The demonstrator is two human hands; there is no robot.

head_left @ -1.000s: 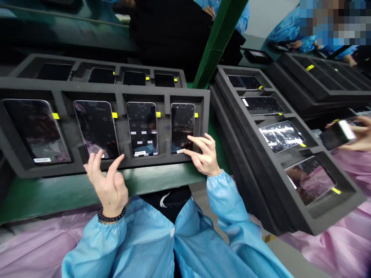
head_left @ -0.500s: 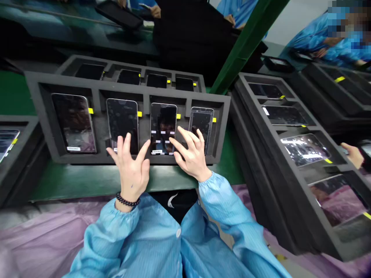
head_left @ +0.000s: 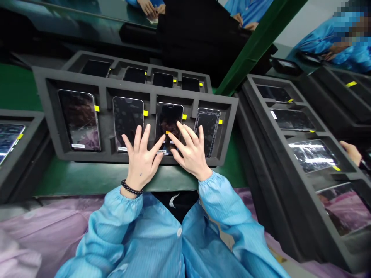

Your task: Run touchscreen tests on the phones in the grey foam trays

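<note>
A black foam tray (head_left: 150,92) in front of me holds several phones in separate compartments, each with a yellow tab on its right side. My left hand (head_left: 142,156) is spread over the lower part of the tray, its index finger on the screen of the third phone (head_left: 169,112) from the left. My right hand (head_left: 189,150) also has its fingers apart, with the index finger on that same screen. A small orange mark shows on the screen between the two index fingertips. Beside my left hand lies the second phone (head_left: 127,116); right of my right hand is a phone with a ruled border (head_left: 211,131).
Behind stands another tray (head_left: 118,63) of phones. A stack of foam trays (head_left: 278,141) with phones is on the right, and another tray (head_left: 26,154) on the left. A green post (head_left: 249,58) slants up behind. Co-workers' hands (head_left: 150,8) show at the far side.
My left hand has moved right and its index finger now reaches the third phone's screen. Most of the white marks there are gone or covered, and an orange one appears.
</note>
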